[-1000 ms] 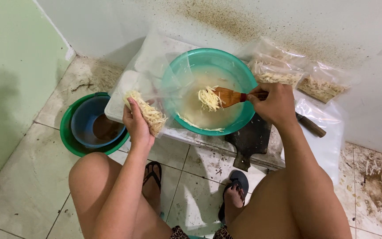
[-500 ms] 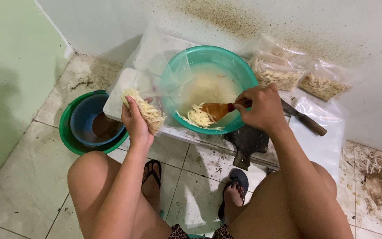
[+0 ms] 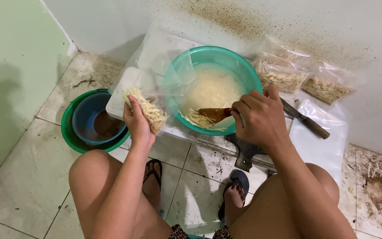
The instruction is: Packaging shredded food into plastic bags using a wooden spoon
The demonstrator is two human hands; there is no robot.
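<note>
My right hand [image 3: 261,117] is clenched on the handle of a wooden spoon [image 3: 215,114]; the spoon's bowl sits low in the teal basin [image 3: 244,73], under a clump of pale shredded strips [image 3: 197,118] at the near wall. The basin holds cloudy liquid with more shreds. My left hand [image 3: 137,120] grips a clear plastic bag packed with shreds [image 3: 149,110], held just left of the basin, over the edge of a white tray [image 3: 120,99]. Left of that, on the tile floor, a blue bowl [image 3: 85,117] is nested in a green basin [image 3: 69,132]. Right of my right hand: a knife [image 3: 306,119] on a white board [image 3: 323,146], and two filled bags [image 3: 301,82] against the wall. Dark cleaver handle [image 3: 246,152] below my wrist.
</note>
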